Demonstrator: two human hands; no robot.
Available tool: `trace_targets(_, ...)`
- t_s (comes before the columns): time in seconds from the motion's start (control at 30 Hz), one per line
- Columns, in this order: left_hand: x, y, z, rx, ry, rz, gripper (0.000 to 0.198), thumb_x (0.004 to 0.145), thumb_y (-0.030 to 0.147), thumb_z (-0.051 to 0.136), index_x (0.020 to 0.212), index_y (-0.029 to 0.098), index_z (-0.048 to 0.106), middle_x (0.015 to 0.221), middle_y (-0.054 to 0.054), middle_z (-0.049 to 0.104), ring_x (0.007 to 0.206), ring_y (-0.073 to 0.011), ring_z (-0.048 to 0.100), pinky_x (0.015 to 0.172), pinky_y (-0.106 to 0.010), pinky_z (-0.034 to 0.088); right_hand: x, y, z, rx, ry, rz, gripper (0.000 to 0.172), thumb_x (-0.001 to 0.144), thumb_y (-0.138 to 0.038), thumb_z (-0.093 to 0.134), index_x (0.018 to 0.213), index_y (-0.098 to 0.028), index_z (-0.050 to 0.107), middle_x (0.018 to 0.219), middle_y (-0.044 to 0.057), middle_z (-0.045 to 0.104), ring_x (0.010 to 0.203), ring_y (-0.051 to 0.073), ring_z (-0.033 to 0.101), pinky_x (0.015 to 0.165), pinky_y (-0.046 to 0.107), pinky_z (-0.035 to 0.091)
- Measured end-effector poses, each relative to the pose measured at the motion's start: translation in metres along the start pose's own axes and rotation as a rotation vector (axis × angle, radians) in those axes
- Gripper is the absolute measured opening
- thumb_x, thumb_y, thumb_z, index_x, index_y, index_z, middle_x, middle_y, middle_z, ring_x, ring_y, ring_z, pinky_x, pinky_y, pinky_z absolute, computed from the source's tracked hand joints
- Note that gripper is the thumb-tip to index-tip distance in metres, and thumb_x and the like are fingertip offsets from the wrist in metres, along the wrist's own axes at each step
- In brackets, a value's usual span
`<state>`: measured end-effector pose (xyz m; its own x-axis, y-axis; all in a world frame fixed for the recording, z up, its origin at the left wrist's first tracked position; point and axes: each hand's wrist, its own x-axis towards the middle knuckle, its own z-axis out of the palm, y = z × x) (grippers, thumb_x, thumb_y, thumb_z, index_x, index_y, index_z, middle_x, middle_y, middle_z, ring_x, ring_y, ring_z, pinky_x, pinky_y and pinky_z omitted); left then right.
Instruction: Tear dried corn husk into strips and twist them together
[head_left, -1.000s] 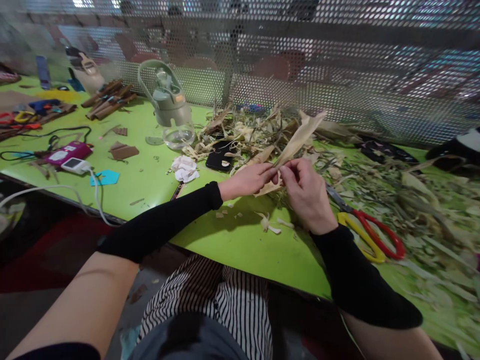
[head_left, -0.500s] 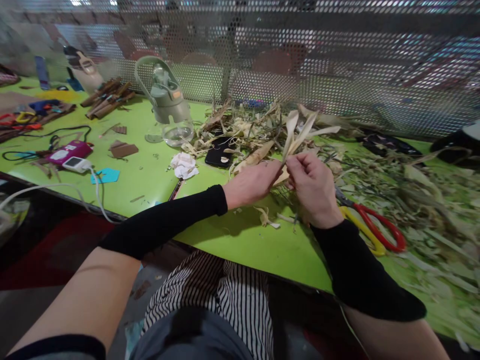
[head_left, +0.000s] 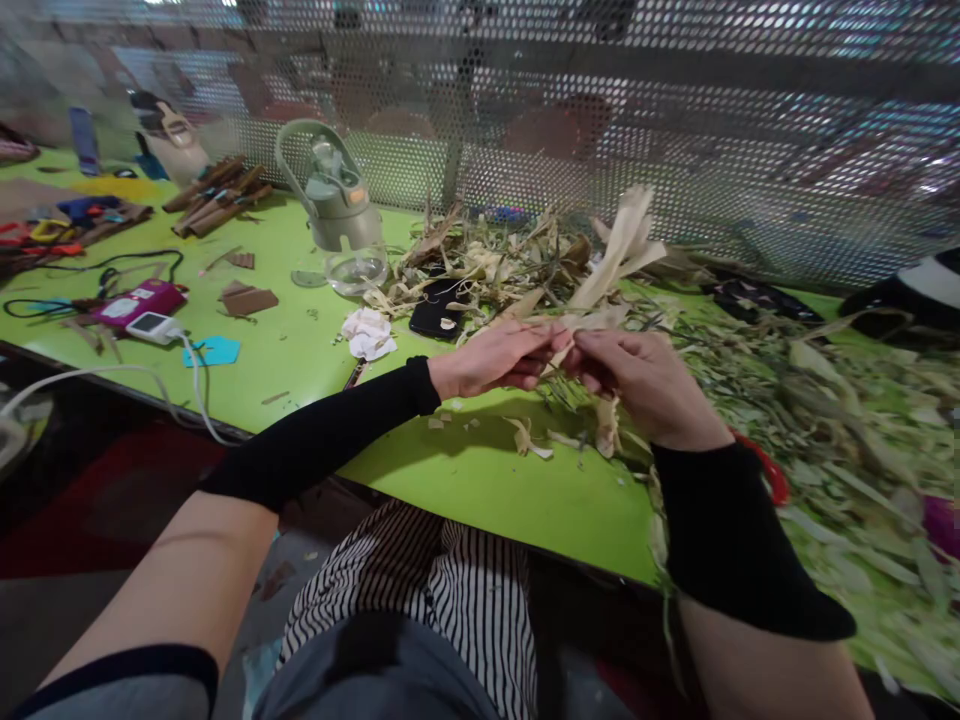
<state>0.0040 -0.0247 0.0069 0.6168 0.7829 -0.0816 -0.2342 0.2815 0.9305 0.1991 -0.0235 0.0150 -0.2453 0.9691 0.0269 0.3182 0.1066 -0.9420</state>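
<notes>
Pale husk (head_left: 613, 252) (splayed) between both hands (head_left: 501, 360) (head_left: 651, 388)

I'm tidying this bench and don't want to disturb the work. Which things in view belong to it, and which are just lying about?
In the work, it seems: pale husk strips at the left hand and right hand; heap of dry husks; perhaps the red handle.

Lying about, apparently: lidded bottle; crumpled tissue; purple device; blue paper tag; black phone-like item.
</notes>
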Motion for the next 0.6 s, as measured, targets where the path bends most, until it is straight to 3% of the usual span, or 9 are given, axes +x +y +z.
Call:
trace_targets(0.03, -0.001, 0.0, 0.001, -0.027, -0.067, -0.02, 0.037, 0.111, 0.031, 0.044, 0.078, 0.018, 0.051, 0.064, 0.009, 0.027, 0.05, -0.0049, 0.023, 0.048, -0.014, 0.029, 0.004, 0.003, 0.0, 0.023, 0.062, 0.002, 0.046, 0.078, -0.063, 0.083, 0.068, -0.02, 0.071, 0.061, 0.002, 0.065, 0.049, 0.012, 0.048, 0.044, 0.026, 0.038)
trace_targets(0.1, -0.003, -0.002, 0.003, -0.086, -0.191, -0.058, 0.036, 0.11, 0.03, 0.047, 0.077, 0.017, 0.051, 0.065, 0.008, 0.027, 0.05, -0.0043, 0.022, 0.045, -0.012, 0.028, 0.008, 0.007, 0.005, 0.099, 0.047, -0.005, 0.046, 0.081, -0.068, 0.077, 0.082, -0.023, 0.075, 0.074, 0.004, 0.073, 0.062, 0.018, 0.062, 0.055, 0.031, 0.053)
trace_targets(0.17, -0.004, -0.005, 0.006, -0.149, -0.288, -0.098, 0.037, 0.11, 0.029, 0.049, 0.075, 0.016, 0.051, 0.066, 0.008, 0.026, 0.049, -0.0039, 0.02, 0.043, -0.012, 0.027, 0.007, 0.007, 0.014, 0.193, -0.055, -0.006, 0.054, 0.08, -0.075, 0.073, 0.099, -0.025, 0.079, 0.098, 0.008, 0.08, 0.087, 0.025, 0.074, 0.078, 0.04, 0.063)
trace_targets(0.23, -0.005, -0.008, 0.01, -0.213, -0.325, -0.165, 0.039, 0.11, 0.028, 0.047, 0.072, 0.016, 0.049, 0.065, 0.008, 0.024, 0.047, -0.0039, 0.019, 0.041, -0.011, 0.026, 0.001, 0.003, 0.022, 0.262, -0.163, 0.024, 0.061, 0.077, -0.079, 0.073, 0.106, -0.025, 0.079, 0.11, 0.012, 0.08, 0.101, 0.03, 0.075, 0.089, 0.046, 0.063)
trace_targets(0.33, -0.008, -0.009, 0.015, -0.269, -0.345, -0.337, 0.043, 0.11, 0.025, 0.043, 0.068, 0.017, 0.047, 0.062, 0.008, 0.022, 0.045, -0.0041, 0.017, 0.038, -0.012, 0.025, -0.006, -0.003, 0.024, 0.246, -0.286, 0.038, 0.062, 0.069, -0.082, 0.076, 0.093, -0.025, 0.078, 0.104, 0.013, 0.079, 0.103, 0.035, 0.073, 0.09, 0.053, 0.062)
trace_targets(0.43, -0.01, -0.009, 0.017, -0.299, -0.377, -0.432, 0.041, 0.108, 0.02, 0.042, 0.067, 0.017, 0.047, 0.06, 0.008, 0.022, 0.043, -0.004, 0.016, 0.037, -0.012, 0.024, -0.008, -0.003, 0.022, 0.181, -0.251, -0.064, 0.051, 0.07, -0.074, 0.081, 0.07, -0.025, 0.066, 0.104, 0.011, 0.077, 0.102, 0.034, 0.072, 0.093, 0.054, 0.06)
trace_targets(0.6, -0.01, -0.01, 0.016, -0.35, -0.339, -0.286, 0.04, 0.109, 0.023, 0.044, 0.071, 0.016, 0.051, 0.061, 0.007, 0.027, 0.043, -0.0033, 0.021, 0.038, -0.011, 0.027, 0.0, 0.008, 0.023, -0.048, -0.023, -0.181, 0.042, 0.092, -0.067, 0.057, 0.078, -0.028, 0.052, 0.086, 0.007, 0.068, 0.082, 0.026, 0.066, 0.078, 0.046, 0.058)
